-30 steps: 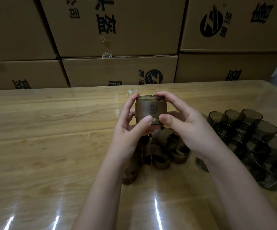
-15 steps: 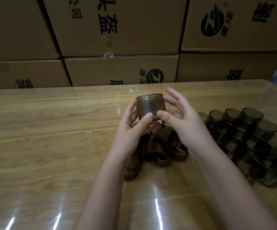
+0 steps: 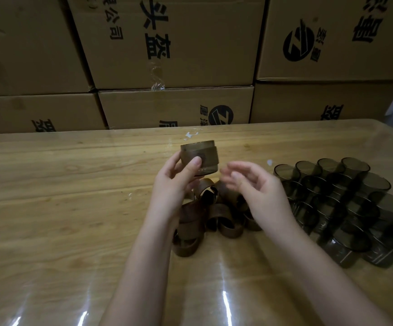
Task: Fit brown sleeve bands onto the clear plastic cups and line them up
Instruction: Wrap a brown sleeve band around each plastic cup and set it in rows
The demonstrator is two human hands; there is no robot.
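Presently: sleeved cup (image 3: 208, 158) aloft in left hand (image 3: 174, 184), right hand (image 3: 259, 189) free.
Thumb and fingers pinch the band; the right hand hangs beside it, relaxed, empty. Cup axis near upright, slightly tilted, mouth up, above the loose sleeve bands (image 3: 221, 220). Advise setting it level on the table (image 3: 61, 208), apart from the bare cups (image 3: 355, 196).

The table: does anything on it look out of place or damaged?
Two small white scraps look stray: one on the table beyond the cup in the left hand, the other beside the bare cups. They resemble torn tape or paper. The brown bands lie in a loose heap.
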